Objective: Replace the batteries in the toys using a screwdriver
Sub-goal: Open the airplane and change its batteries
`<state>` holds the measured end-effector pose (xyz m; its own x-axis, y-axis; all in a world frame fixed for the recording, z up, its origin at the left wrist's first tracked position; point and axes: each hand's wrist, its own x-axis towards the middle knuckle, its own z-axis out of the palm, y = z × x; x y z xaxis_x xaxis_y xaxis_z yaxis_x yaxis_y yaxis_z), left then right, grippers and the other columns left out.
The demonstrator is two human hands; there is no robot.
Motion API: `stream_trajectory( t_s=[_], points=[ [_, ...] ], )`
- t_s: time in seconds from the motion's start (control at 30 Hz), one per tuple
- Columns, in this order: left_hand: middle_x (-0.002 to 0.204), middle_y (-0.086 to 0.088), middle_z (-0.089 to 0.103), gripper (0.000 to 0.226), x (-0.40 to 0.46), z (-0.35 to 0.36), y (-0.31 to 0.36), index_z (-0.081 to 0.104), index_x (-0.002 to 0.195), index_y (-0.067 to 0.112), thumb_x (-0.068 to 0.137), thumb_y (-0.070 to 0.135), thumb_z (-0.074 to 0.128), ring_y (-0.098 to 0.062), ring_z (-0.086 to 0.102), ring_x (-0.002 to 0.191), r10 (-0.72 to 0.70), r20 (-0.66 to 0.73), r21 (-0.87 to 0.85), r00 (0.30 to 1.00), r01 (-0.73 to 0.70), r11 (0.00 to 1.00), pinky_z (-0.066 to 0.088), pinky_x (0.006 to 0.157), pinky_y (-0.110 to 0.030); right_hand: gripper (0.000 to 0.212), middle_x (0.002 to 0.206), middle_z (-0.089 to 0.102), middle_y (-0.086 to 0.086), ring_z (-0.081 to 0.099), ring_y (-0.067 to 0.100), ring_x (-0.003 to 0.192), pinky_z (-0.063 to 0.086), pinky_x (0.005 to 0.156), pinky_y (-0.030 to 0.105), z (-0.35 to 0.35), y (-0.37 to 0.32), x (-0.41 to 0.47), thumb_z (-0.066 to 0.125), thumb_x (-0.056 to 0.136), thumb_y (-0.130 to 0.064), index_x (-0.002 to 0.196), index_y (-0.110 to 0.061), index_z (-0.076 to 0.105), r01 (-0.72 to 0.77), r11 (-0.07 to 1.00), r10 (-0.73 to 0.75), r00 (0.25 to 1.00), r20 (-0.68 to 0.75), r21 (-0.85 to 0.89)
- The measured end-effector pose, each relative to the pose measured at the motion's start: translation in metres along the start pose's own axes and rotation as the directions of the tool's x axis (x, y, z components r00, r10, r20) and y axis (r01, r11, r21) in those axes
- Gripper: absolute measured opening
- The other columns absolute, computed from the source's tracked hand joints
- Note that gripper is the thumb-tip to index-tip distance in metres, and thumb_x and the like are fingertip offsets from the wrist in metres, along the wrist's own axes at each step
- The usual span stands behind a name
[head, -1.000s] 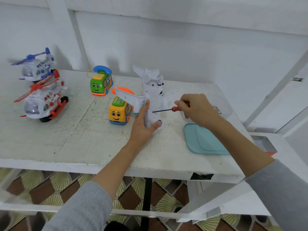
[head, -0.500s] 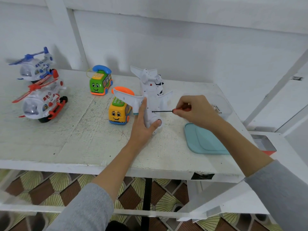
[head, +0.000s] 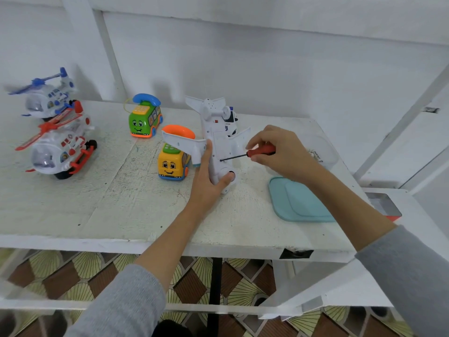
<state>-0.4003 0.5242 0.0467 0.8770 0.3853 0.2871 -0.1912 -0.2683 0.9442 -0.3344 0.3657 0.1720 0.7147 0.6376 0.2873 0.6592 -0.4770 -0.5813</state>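
At frame centre your left hand (head: 206,183) grips the white toy plane (head: 218,147), stood nose-down on the worktop (head: 116,198). Your right hand (head: 279,152) pinches the screwdriver (head: 247,154), tip at the underside cover. Judged status: first cover still fastened; the other toys appear untouched.

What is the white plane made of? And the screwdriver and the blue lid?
The plane looks like hard, glossy plastic: smooth moulded panels and wings. The screwdriver seems to have a thin dark metal shaft and a shiny red plastic handle. The blue lid looks like matte plastic or maybe soft silicone; rounded edges, no shine.
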Motion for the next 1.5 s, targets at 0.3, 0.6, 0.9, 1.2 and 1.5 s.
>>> stream_trajectory(
  t_s=[0.3,0.6,0.9,1.2,1.5],
  points=[
    [0.158,0.016,0.015,0.084,0.000,0.001,0.000,0.012,0.140,0.055,0.087,0.023,0.069,-0.009,0.020,0.145,0.005,-0.001,-0.014,1.000,-0.005,1.000,0.029,0.115,-0.049,0.008,0.071,0.061,0.000,0.054,0.011,0.064,0.043,0.064,0.020,0.000,0.002,0.002,0.070,0.079,-0.014,0.078,-0.007,0.068,-0.023,0.997,0.023,1.000,-0.001,-0.073],
    [0.153,0.027,0.016,0.083,-0.002,0.002,0.000,0.013,0.140,0.056,0.086,0.027,0.069,-0.005,0.019,0.145,0.017,0.000,-0.019,1.000,-0.017,1.000,0.028,0.116,-0.049,0.041,0.068,0.068,0.019,0.052,0.016,0.046,0.040,0.056,0.023,0.002,0.007,0.003,0.041,0.097,-0.024,0.081,0.005,0.066,-0.077,0.941,0.115,0.988,0.098,-0.329],
    [0.155,0.018,0.017,0.081,-0.003,0.002,0.003,0.015,0.136,0.058,0.084,0.028,0.069,-0.011,0.022,0.145,0.006,-0.007,-0.040,1.000,-0.006,0.999,0.029,0.115,-0.050,0.013,0.078,0.058,-0.001,0.053,0.017,0.075,0.048,0.076,0.039,0.004,0.008,-0.001,0.063,0.083,-0.018,0.096,-0.017,0.067,0.106,0.957,-0.076,0.990,0.119,-0.272],
    [0.150,0.025,0.020,0.082,-0.003,0.003,0.002,0.017,0.137,0.054,0.085,0.020,0.070,-0.009,0.024,0.144,0.010,0.014,-0.062,1.000,-0.009,0.998,0.031,0.114,-0.048,0.023,0.075,0.062,-0.006,0.054,0.014,0.069,0.050,0.074,0.036,0.004,0.022,-0.023,0.055,0.089,-0.018,0.108,-0.024,0.066,0.028,0.965,-0.008,0.997,0.080,-0.260],
    [0.155,0.018,0.019,0.081,-0.003,0.003,0.001,0.017,0.139,0.054,0.083,0.026,0.069,-0.009,0.023,0.144,0.021,0.011,-0.034,1.000,-0.021,0.999,0.030,0.115,-0.048,0.022,0.074,0.067,0.004,0.059,0.020,0.068,0.052,0.073,0.037,0.014,0.032,-0.031,0.056,0.088,-0.018,0.105,-0.026,0.067,-0.005,0.979,0.029,0.993,0.118,-0.205]
  ],
)
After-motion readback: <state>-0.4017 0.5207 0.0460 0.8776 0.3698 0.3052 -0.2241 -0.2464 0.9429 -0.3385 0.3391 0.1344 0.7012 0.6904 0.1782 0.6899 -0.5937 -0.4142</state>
